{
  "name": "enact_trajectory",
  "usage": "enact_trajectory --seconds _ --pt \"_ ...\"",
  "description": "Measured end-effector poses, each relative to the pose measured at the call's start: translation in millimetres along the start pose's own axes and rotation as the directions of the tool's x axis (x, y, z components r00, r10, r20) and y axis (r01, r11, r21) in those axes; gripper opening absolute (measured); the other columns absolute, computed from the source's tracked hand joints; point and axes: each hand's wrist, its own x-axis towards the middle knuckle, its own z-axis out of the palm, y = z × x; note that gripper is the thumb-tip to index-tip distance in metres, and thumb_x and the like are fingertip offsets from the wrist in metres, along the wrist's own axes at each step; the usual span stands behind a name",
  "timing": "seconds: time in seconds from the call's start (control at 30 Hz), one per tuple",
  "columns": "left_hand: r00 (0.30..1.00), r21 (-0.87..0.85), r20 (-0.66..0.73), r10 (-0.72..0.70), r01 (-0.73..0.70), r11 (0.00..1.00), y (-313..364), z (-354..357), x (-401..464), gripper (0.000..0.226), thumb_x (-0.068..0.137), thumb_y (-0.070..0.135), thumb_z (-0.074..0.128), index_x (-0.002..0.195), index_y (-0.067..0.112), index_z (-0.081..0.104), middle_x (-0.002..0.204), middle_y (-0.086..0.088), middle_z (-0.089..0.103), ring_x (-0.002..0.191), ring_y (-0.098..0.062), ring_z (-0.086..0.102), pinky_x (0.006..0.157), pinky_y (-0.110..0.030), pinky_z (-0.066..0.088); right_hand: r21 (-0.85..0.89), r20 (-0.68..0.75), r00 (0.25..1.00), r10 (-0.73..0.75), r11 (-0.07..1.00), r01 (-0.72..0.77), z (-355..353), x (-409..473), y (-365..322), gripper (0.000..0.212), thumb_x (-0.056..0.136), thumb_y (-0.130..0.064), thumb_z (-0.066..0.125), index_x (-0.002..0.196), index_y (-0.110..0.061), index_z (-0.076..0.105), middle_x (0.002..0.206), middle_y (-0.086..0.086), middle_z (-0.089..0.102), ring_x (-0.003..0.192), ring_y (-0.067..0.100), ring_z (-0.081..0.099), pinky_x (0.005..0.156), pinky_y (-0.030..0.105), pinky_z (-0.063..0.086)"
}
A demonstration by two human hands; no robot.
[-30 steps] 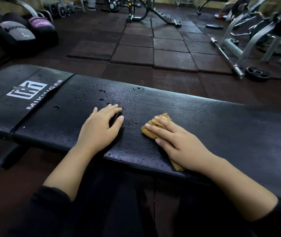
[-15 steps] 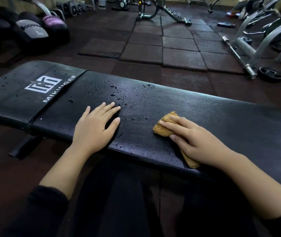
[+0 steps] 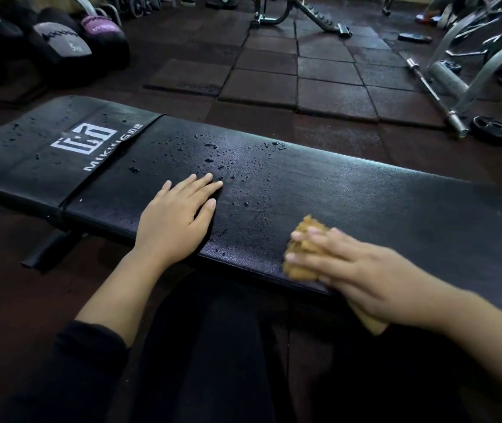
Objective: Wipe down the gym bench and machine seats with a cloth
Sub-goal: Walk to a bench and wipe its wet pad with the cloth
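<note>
A long black padded gym bench (image 3: 365, 190) runs across the view, with a white logo on its left pad and water droplets scattered over its middle. My left hand (image 3: 176, 221) lies flat on the bench near its front edge, fingers apart, holding nothing. My right hand (image 3: 350, 270) presses a folded tan cloth (image 3: 301, 254) onto the bench's front edge, to the right of the droplets. The hand is blurred by motion and covers most of the cloth; a corner of the cloth (image 3: 371, 326) hangs below the bench edge.
Dark medicine balls (image 3: 63, 41) lie on the floor at the far left. A barbell (image 3: 435, 96) and a weight plate (image 3: 495, 129) rest at the right beside grey machine frames (image 3: 487, 56). Another bench frame (image 3: 298, 10) stands at the back. Rubber tiles cover the floor.
My right hand has slid the cloth to the right and toward the bench's front edge. My left hand has stayed flat in the same place on the bench.
</note>
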Motion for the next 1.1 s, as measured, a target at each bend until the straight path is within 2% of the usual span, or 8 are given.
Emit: enact_trajectory --seconds 0.17,0.27,0.43,0.53,0.7,0.87,0.93,1.1 --pt "1.0 0.008 0.014 -0.008 0.008 1.0 0 1 0 0.056 0.093 0.044 0.021 0.144 0.035 0.044 0.153 0.015 0.035 0.144 -0.007 0.025 0.119 -0.035 0.011 0.06 -0.018 0.988 0.154 0.986 -0.153 0 49 18 0.057 0.094 -0.055 0.014 0.145 -0.035 0.031 0.156 -0.006 0.02 0.145 0.013 0.012 0.119 0.028 0.005" --pt "1.0 0.005 0.006 0.007 -0.007 1.0 -2 1 0 0.06 0.092 0.048 0.017 0.143 0.035 0.044 0.152 0.014 0.036 0.144 -0.008 0.026 0.118 -0.036 0.013 -0.038 -0.078 0.996 0.038 0.998 -0.041 16 72 -24 0.05 0.096 -0.037 0.025 0.144 -0.028 0.036 0.154 0.002 0.028 0.143 0.022 0.022 0.119 0.033 0.011" --pt "1.0 -0.004 0.006 0.002 -0.002 1.0 -1 0 1 0.055 0.094 0.044 0.022 0.142 0.035 0.045 0.152 0.014 0.036 0.144 -0.008 0.026 0.119 -0.035 0.012 -0.048 -0.003 0.983 -0.182 0.982 0.181 9 21 -26 0.043 0.1 -0.029 0.03 0.142 -0.032 0.038 0.156 -0.006 0.022 0.145 0.014 0.014 0.117 0.037 0.018" --pt "1.0 -0.017 0.02 -0.004 0.004 1.0 -1 -2 1 0.055 0.093 0.044 0.023 0.143 0.035 0.044 0.152 0.015 0.035 0.144 -0.006 0.024 0.119 -0.033 0.009 0.092 0.013 0.997 -0.07 0.993 0.068 -4 15 -1 0.042 0.1 -0.033 0.032 0.141 -0.034 0.039 0.155 -0.009 0.021 0.144 0.008 0.017 0.117 0.034 0.019" --pt "0.999 -0.006 0.024 -0.048 0.048 0.999 -5 -13 -2 0.052 0.096 0.046 0.028 0.143 0.032 0.044 0.153 0.012 0.035 0.144 -0.007 0.024 0.12 -0.041 0.003 0.214 -0.077 0.985 0.157 0.967 -0.138 -7 65 16 0.04 0.097 -0.041 0.037 0.136 -0.046 0.042 0.138 -0.007 0.027 0.131 0.001 0.03 0.107 0.009 0.019" --pt "0.975 0.089 -0.021 -0.221 0.222 0.971 -41 -31 1 0.045 0.101 0.044 0.033 0.145 0.035 0.04 0.155 0.01 0.032 0.146 -0.01 0.021 0.119 -0.046 0.004 0.216 -0.081 0.988 0.132 0.97 -0.112 0 104 1 0.041 0.094 -0.041 0.039 0.134 -0.043 0.046 0.138 -0.005 0.037 0.127 0.011 0.04 0.11 0.03 0.032" --pt "0.966 0.118 0.017 -0.259 0.255 0.96 -55 -36 5 0.047 0.101 0.045 0.034 0.147 0.037 0.036 0.157 0.011 0.027 0.147 -0.009 0.016 0.119 -0.046 0.002 0.184 -0.077 0.99 0.118 0.978 -0.103 1 103 -1 0.045 0.093 -0.049 0.034 0.137 -0.045 0.041 0.143 -0.008 0.033 0.132 0.01 0.034 0.116 0.032 0.024" --pt "0.964 0.18 0.02 -0.264 0.257 0.949 -65 -30 8 0.048 0.101 0.05 0.026 0.148 0.046 0.027 0.16 0.014 0.018 0.148 -0.007 0.01 0.12 -0.043 0.0 0.119 0.029 0.997 0.072 0.99 -0.075 4 106 -1 0.054 0.091 -0.059 0.014 0.144 -0.05 0.016 0.155 -0.022 0.0 0.14 -0.008 -0.007 0.118 0.023 -0.004"
